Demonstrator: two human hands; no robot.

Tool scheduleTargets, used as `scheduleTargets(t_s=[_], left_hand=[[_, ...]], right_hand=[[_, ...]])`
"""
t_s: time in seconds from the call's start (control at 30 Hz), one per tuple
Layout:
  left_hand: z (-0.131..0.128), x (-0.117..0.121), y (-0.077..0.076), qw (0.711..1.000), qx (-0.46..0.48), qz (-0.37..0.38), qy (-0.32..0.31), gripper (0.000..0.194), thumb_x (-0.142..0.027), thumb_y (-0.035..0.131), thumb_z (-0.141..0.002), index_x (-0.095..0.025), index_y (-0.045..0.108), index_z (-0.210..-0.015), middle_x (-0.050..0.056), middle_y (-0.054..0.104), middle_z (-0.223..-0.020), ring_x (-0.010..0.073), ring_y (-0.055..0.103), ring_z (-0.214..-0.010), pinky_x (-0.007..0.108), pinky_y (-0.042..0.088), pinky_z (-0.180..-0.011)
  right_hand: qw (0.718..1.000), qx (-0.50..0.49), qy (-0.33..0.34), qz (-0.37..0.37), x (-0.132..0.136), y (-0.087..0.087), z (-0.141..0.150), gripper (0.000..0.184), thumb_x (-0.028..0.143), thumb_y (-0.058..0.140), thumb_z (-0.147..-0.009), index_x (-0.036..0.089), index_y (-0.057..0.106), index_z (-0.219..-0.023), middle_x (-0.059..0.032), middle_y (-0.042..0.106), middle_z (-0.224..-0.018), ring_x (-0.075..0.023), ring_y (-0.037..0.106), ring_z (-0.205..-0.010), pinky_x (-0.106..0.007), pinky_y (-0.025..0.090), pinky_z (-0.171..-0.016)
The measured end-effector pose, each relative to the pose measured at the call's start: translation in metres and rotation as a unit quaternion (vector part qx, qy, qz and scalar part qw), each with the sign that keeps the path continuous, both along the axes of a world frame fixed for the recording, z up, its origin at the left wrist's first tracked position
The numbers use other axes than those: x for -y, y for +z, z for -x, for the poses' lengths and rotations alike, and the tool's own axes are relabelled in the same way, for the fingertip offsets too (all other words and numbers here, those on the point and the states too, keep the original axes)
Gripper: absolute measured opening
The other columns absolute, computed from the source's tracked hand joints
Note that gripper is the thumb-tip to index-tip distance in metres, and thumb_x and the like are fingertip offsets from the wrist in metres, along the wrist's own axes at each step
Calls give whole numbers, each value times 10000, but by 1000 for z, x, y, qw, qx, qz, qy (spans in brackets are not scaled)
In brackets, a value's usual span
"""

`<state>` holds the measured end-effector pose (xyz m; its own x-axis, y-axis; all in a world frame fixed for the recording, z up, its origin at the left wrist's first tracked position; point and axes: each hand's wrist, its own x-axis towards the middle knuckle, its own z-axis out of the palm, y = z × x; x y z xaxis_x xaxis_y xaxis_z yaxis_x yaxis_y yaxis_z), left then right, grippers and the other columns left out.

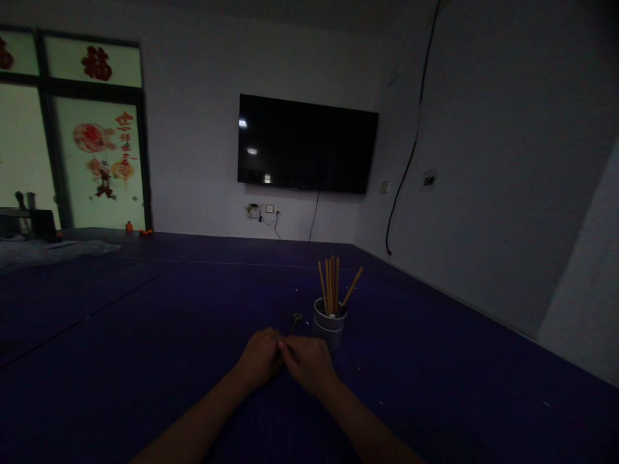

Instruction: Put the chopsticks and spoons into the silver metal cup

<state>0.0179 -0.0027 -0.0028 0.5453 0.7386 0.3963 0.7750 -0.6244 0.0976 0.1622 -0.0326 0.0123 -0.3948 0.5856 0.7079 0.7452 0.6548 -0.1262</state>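
Observation:
My left hand (262, 356) and my right hand (309, 362) meet low over the purple table, fingers curled in and touching each other. Both are closed, and whatever lies between the fingers is hidden. Just beyond them a thin stem with a small ring at its end (296, 317) sticks out; I cannot tell whether a hand grips it. Right behind my right hand stands a grey cup (329, 328) with pale bands. Several thin wooden sticks (331, 283) stand upright in it, one leaning right.
The purple tabletop (203, 309) carries small white scraps. Clear plastic sheeting (62, 252) and a dark box-like thing (29, 223) lie far left, with small orange items (129, 227) near the door. A black cable (409, 164) hangs on the right wall; a television (307, 145) is mounted ahead.

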Motion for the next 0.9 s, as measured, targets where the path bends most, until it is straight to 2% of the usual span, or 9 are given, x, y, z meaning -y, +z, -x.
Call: scheduleTargets(t_s=[0.1,0.2,0.43,0.57,0.9], left_hand=[[0,-1,-3,1000,-3,10,2,150,-230,426,-816,-186,557,-875,71,631,-910,189,569,-839,312,429,-738],[-1,-1,-4,998,-33,18,43,154,-232,415,-817,-179,536,-896,80,640,-857,202,590,-786,317,437,-693],[0,4,2,992,-79,22,96,219,-296,390,-833,-194,480,-1004,76,660,-803,209,620,-712,306,451,-627],[3,6,4,986,-91,27,135,231,-273,366,-836,-201,465,-1032,61,664,-781,192,631,-719,282,454,-624],[5,8,7,983,-91,47,153,227,-250,372,-826,-199,473,-1023,78,666,-825,212,637,-749,297,454,-640]], right_hand=[[1000,3,6,0,-2,-2,0,342,317,345,-899,226,645,-762,4,688,-682,-112,624,-594,-209,348,-528],[1000,12,7,0,-2,-3,-1,330,311,349,-897,226,641,-769,10,684,-675,-111,623,-589,-213,341,-520],[1000,21,1,-1,-2,-3,0,336,316,354,-896,220,629,-729,4,678,-666,-113,618,-593,-215,334,-521],[1000,16,2,-8,-1,-3,1,324,309,369,-893,216,627,-721,0,679,-669,-111,618,-593,-211,335,-524],[1000,22,5,0,0,-3,2,345,315,353,-898,223,628,-711,6,678,-666,-109,617,-601,-206,342,-525]])
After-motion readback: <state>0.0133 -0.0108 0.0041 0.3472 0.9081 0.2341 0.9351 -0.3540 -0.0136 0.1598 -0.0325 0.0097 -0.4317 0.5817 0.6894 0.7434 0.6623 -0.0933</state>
